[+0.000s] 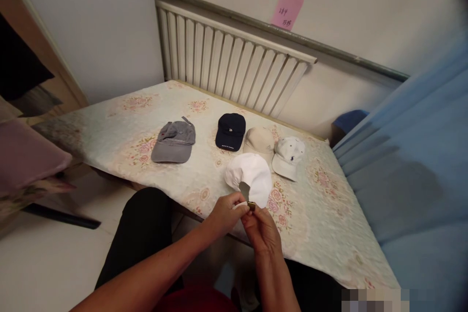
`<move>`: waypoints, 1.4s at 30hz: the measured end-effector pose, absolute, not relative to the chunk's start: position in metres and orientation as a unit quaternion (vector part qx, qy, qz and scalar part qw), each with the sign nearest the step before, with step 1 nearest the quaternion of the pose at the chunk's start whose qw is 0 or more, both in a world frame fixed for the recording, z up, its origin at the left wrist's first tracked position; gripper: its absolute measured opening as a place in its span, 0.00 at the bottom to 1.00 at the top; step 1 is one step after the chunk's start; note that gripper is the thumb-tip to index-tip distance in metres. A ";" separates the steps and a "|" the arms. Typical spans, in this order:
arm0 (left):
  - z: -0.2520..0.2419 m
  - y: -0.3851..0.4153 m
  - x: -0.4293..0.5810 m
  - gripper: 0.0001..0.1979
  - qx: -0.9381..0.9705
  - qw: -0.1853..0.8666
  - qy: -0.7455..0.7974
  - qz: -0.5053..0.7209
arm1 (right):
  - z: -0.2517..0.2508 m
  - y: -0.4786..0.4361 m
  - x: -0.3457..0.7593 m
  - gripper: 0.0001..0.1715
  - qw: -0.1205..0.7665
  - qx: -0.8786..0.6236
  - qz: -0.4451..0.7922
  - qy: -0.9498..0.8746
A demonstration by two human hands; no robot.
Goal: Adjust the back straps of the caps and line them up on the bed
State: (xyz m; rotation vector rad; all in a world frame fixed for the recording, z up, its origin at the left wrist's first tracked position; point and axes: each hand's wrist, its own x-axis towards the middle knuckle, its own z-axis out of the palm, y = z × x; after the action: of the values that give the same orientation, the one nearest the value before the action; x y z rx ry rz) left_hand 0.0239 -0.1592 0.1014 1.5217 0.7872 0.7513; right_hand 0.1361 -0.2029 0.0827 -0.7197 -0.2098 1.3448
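Observation:
A white baseball cap (pixel 252 170) is held at the table's near edge, its back opening turned toward me. My left hand (pixel 228 212) pinches the white end of its back strap. On the other side, the fingers of my right hand (pixel 263 226) are closed on the strap's brass-coloured buckle (pixel 251 205). Just beyond lie a beige cap (pixel 259 140) and a white cap (pixel 290 153) with a small dark emblem. A navy cap (pixel 231 129) sits behind them. Farther left is a grey cap (pixel 175 141), its strap end sticking up.
A floral cloth (pixel 340 219) covers the table. Behind it run a white radiator (pixel 219 53) and a wall with a pink note (pixel 287 11). A blue curtain (pixel 409 170) hangs at the right. Pink fabric (pixel 32 156) stands at the left.

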 end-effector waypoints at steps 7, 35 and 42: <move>0.111 -0.164 0.019 0.12 0.708 0.525 0.340 0.328 | 0.081 -0.204 0.140 0.11 0.710 -0.331 0.616 -0.085; 0.111 -0.162 0.018 0.06 0.629 0.592 0.395 0.311 | 0.080 -0.206 0.139 0.12 0.705 -0.326 0.625 -0.079; 0.105 -0.160 0.018 0.05 0.651 0.570 0.386 0.319 | 0.080 -0.207 0.137 0.13 0.704 -0.329 0.624 -0.080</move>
State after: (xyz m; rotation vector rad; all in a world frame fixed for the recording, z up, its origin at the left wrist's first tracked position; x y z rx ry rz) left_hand 0.0184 -0.1595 0.1050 1.5275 0.9058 0.7490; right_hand 0.1373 -0.2068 0.0796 -0.7312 -0.1774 1.3886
